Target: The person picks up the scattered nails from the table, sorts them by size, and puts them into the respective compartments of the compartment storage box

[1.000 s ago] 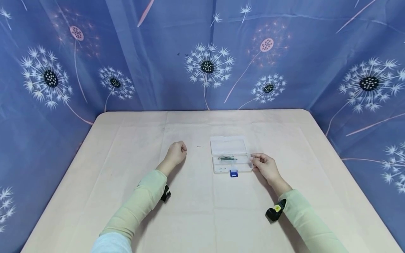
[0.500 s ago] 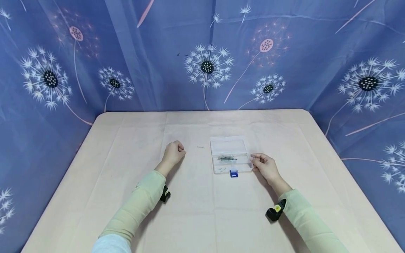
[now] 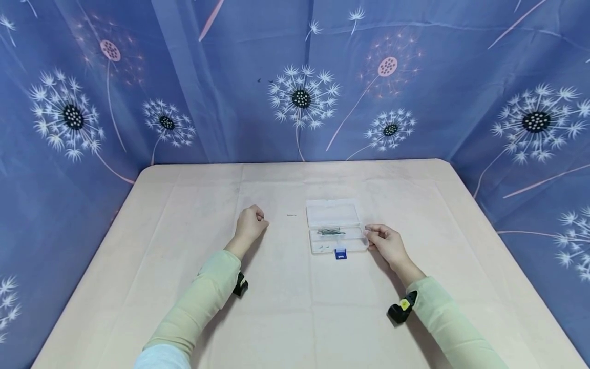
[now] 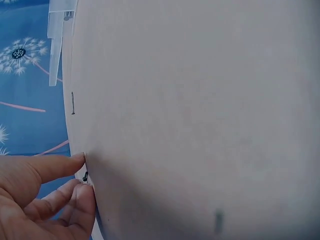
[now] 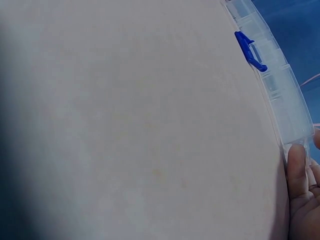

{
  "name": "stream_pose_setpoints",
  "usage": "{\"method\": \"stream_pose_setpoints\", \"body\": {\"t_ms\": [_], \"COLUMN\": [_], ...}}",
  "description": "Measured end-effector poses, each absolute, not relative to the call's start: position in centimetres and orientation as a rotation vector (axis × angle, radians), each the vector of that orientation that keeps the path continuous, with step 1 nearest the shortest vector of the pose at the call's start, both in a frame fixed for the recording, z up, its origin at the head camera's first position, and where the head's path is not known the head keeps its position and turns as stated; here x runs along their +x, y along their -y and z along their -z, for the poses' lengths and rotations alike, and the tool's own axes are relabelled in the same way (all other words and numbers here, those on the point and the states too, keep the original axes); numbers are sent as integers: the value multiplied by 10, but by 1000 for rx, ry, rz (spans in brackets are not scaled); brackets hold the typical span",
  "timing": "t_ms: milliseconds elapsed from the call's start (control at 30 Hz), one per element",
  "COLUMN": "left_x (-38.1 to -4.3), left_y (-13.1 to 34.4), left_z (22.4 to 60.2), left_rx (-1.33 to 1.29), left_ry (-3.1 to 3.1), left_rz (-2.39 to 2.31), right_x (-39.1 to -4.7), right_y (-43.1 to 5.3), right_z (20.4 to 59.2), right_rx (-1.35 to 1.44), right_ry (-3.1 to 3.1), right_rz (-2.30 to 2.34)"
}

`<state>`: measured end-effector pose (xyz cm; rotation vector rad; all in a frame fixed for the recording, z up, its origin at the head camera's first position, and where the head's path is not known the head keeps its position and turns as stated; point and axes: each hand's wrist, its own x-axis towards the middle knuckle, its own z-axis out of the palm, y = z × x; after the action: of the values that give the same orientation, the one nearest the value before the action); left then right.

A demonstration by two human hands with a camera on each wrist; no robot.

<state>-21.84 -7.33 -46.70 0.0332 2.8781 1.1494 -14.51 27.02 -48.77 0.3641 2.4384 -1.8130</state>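
Observation:
My left hand (image 3: pixel 249 226) rests low over the table, left of the box. In the left wrist view its fingertips and thumb stand apart, with a small dark piece (image 4: pixel 85 176) between them; whether it touches a finger is unclear. A thin nail (image 3: pixel 291 215) lies on the cloth between this hand and the box. My right hand (image 3: pixel 386 245) pinches the right end of a clear plastic box (image 3: pixel 338 247), whose lid is folded back. Several thin dark-green nails (image 3: pixel 331 231) lie in its far compartment, and tiny pale bits (image 3: pixel 324 248) in the near one.
A blue latch (image 3: pixel 340 253) sticks out from the box's front edge. The table (image 3: pixel 286 318) has a pale cloth over it. Blue curtains (image 3: pixel 221 102) with dandelion prints close off the back and sides. A black camera (image 3: pixel 402 307) sits on each wrist.
My left hand has shifted slightly left, and its thumb and fingers have parted from a closer grip. My right hand and the box have stayed in place.

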Motion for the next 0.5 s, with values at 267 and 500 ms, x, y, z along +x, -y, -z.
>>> {"method": "stream_pose_setpoints", "body": {"t_ms": [267,500], "left_x": [-219,-220], "left_y": [74,77], "left_z": [464,463], "left_rx": [64,124], "left_ry": [-2958,-2964], "left_rz": [-1116,-1079], "right_x": [-145,-146], "right_y": [-270,-270], "right_z": [487,488], "right_rx": [360,384], "right_ry": [-2431,-2435], "right_rz": [1828,1822]}}
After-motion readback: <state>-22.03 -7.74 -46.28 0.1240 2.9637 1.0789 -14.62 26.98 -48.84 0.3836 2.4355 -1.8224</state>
